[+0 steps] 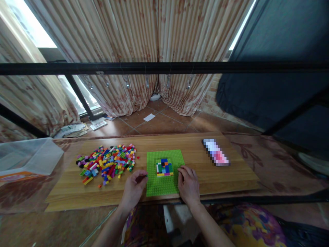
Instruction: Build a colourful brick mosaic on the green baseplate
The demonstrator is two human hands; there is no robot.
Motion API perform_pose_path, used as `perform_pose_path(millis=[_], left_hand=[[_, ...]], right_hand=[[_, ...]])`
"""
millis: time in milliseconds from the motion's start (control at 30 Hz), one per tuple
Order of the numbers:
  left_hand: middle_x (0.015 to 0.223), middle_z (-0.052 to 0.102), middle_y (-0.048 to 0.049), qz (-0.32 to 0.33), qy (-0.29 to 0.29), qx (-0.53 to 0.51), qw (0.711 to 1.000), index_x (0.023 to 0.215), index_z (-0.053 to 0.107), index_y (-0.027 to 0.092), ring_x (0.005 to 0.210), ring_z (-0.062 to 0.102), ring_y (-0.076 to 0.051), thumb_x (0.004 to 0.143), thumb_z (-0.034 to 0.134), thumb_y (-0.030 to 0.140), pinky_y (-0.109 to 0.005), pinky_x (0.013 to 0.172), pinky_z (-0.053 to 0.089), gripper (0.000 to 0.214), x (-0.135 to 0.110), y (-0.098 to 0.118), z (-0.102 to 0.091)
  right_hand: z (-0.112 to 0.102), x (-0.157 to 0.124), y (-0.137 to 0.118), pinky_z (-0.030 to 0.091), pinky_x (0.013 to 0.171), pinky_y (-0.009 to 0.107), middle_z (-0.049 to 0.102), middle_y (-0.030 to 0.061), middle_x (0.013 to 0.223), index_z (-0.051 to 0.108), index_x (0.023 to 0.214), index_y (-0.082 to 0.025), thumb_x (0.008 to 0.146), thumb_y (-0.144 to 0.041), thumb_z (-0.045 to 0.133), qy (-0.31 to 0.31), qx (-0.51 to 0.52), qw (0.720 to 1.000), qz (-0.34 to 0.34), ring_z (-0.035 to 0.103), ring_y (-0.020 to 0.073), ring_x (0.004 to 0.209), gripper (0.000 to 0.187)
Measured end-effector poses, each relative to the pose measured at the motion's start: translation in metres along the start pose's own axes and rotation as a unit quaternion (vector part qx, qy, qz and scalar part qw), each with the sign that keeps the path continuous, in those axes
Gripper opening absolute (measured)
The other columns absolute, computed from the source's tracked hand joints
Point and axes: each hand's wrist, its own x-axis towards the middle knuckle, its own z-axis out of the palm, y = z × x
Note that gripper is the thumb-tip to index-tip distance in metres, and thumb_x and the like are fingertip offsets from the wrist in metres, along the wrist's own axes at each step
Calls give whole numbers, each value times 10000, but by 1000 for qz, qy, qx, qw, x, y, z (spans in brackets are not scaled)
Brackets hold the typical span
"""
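"On the counter (231, 180), at which part does the assembly lie?"

"It stands on the green baseplate (160, 188), the landmark for all positions. The baseplate is a flat, nearly square sheet with a studded surface. The assembly (168, 168) is a low, roughly square block of glossy bricks, mainly blue, green, white and yellow, set near the baseplate's middle. The counter is smooth, with a wood grain."

"State the pose of each hand."

"Left hand (133, 188): at the baseplate's left edge, thumb and index finger brought close in a narrow pinch. A dark spot shows at the tips; whether it is a held brick cannot be determined. Right hand (189, 184): at the baseplate's right edge, fingers bent inward and narrow. Whether they grip anything cannot be determined."

"List containers and loose parts."

"Left of the baseplate: a loose pile of bricks (110, 164), multicoloured, rectangular, of mixed lengths. Farther left, past the pile: a translucent box (48, 159) with orange along its lower side; contents not discernible. Right of the baseplate: a flat, rectangular phone (216, 152), its face pixelated."
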Motion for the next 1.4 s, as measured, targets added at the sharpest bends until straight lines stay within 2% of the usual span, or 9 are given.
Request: perform_pose_path(millis=[800,1400], left_hand=[[754,655,-10,10,-13,39,999,834,660,169,716,589,-161,723,622,319,-265,679,450,190,-1,-4,2],[724,647,-10,30,-37,74,996,847,661,171,673,578,-152,753,584,314,-252,636,438,187,1,0,14]], right_hand=[[-2,1,-2,451,856,373,648,92,1043,668,982,-174,895,-150,443,-5,-5,1000,3,530,226,973,243],[1,0,0,452,844,375,651,91,1041,667,984,-187,896,-161,433,5,-1,1000,0,531,227,979,252]])
